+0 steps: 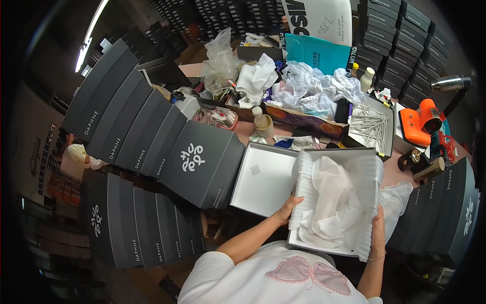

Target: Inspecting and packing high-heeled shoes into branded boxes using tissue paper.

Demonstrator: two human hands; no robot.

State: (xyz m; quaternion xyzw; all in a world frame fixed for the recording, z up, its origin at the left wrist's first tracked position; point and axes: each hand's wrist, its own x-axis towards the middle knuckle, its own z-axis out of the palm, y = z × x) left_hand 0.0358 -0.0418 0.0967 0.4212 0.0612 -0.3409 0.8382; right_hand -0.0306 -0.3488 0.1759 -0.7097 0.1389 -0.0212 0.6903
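I hold an open shoe box [324, 249] in front of my body, between both hands. Its inside is white, with white ribbed foam sheet [373, 180] draped over the left and right walls. Crumpled white tissue paper [331, 195] lies inside; whether anything is under it is hidden. My left hand [290, 209] grips the left wall, thumb near the rim. On the opposite wall my right hand [378, 223] is closed against the side, its fingers partly hidden. Just left of the box, a shoe box lid [266, 175] lies with its white inside up.
Dark grey shoe boxes [200, 162] are stacked at left, with more boxes [438, 210] at right. Behind stand a carton of crumpled paper [314, 86], a tray of white sticks [372, 124], a pump bottle [261, 123] and an orange tape dispenser [417, 129].
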